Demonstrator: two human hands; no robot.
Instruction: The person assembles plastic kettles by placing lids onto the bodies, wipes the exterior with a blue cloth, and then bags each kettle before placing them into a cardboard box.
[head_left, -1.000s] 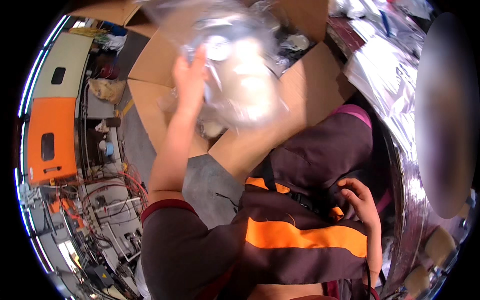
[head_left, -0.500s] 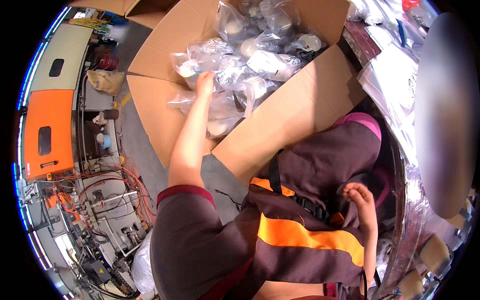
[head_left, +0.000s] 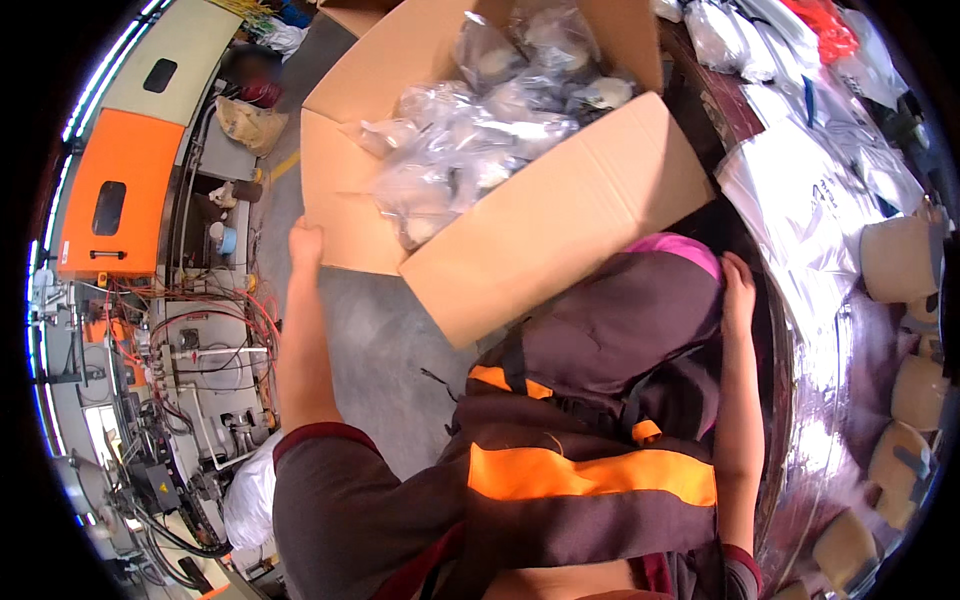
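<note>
A large open cardboard box point(head_left: 560, 220) stands in front of me, full of clear plastic bags point(head_left: 470, 130) with pale round pieces inside. My left hand point(head_left: 306, 243) is closed at the outer edge of the box's left flap point(head_left: 355, 235), its fingers partly hidden. On the other side, my right hand point(head_left: 738, 295) rests beside my knee with its pink patch point(head_left: 680, 250), close to the table's edge. Its fingers point away from me, fairly straight, and I see nothing held in them.
At right is a dark, shiny table point(head_left: 830, 420) with white plastic bags point(head_left: 790, 200) and a row of beige pieces point(head_left: 900, 390). A red bag point(head_left: 825, 30) lies farther back. Machinery with an orange door point(head_left: 125, 195), hoses and cables lines the left side; grey floor point(head_left: 385, 350) lies between.
My left hand has left the plastic bags and moved left to the box flap. My right hand has gone from my lap out to beside the knee. The whole view has shifted.
</note>
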